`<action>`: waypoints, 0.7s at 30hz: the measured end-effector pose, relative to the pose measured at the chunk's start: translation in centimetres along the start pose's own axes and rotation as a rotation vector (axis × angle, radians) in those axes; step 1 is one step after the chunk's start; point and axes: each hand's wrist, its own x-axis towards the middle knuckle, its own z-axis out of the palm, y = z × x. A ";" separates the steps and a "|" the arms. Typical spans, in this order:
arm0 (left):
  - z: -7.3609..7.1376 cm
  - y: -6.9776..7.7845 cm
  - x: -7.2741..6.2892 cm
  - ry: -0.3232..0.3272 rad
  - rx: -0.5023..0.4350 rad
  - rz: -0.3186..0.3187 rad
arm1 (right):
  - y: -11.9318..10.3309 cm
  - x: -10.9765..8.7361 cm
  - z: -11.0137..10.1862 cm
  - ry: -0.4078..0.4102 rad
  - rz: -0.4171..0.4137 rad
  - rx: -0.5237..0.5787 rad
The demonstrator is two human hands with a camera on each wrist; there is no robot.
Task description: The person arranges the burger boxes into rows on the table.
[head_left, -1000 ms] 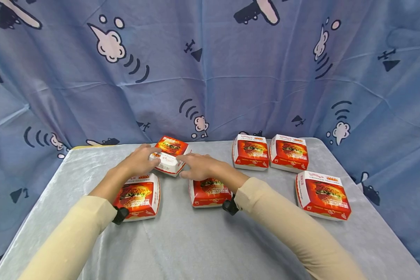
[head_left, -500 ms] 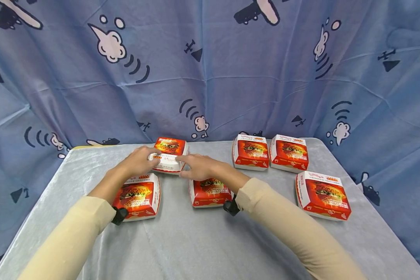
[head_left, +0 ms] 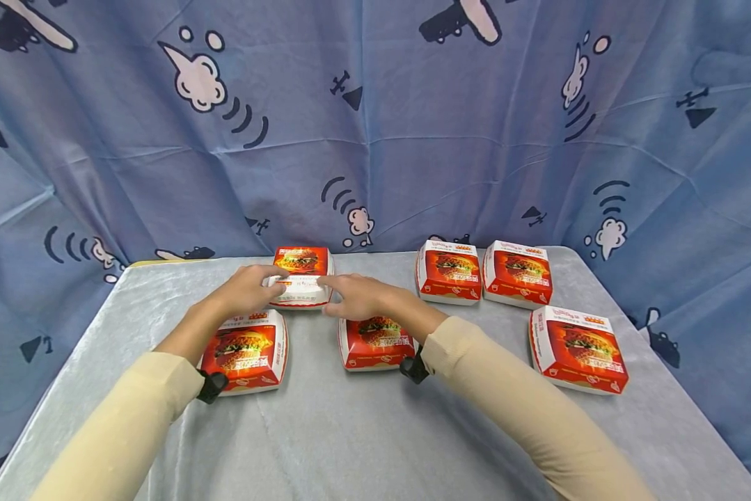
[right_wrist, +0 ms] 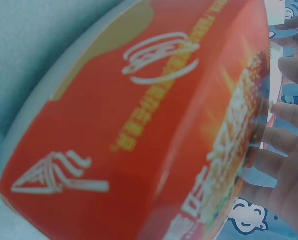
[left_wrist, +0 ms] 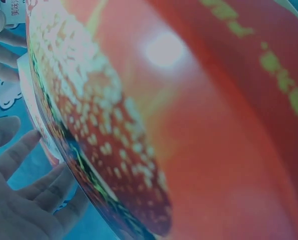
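Note:
A red and white burger box (head_left: 301,280) sits at the back left of the table, its white side facing me. My left hand (head_left: 246,287) is at its left side and my right hand (head_left: 361,295) at its right, with fingers extended along the sides. Under my left forearm lies another burger box (head_left: 245,348), which fills much of the left wrist view. A third burger box (head_left: 376,342) lies below my right hand and partly hidden by it. In the right wrist view my right hand (right_wrist: 284,155) shows relaxed fingers beyond that near box.
On the right are two burger boxes side by side, the left one (head_left: 449,273) and the right one (head_left: 518,274), with another burger box (head_left: 578,349) nearer. A grey cloth covers the table (head_left: 325,438). A blue printed curtain (head_left: 375,125) hangs behind.
The back-left burger box has turned between my hands, from slanted to nearly square with the table's back edge. Both hands have stayed almost in place. The other boxes have not moved.

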 end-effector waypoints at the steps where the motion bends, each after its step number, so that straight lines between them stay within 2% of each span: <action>1: 0.0 0.0 0.0 -0.001 -0.002 -0.001 | 0.0 0.0 0.0 -0.003 0.000 0.009; 7: -0.1 -0.1 -0.1 -0.006 -0.011 -0.007 | 0.0 0.0 0.0 -0.017 0.014 0.039; 21: -0.1 0.4 -0.4 -0.021 -0.009 -0.009 | 0.0 -0.6 0.2 -0.021 0.030 0.024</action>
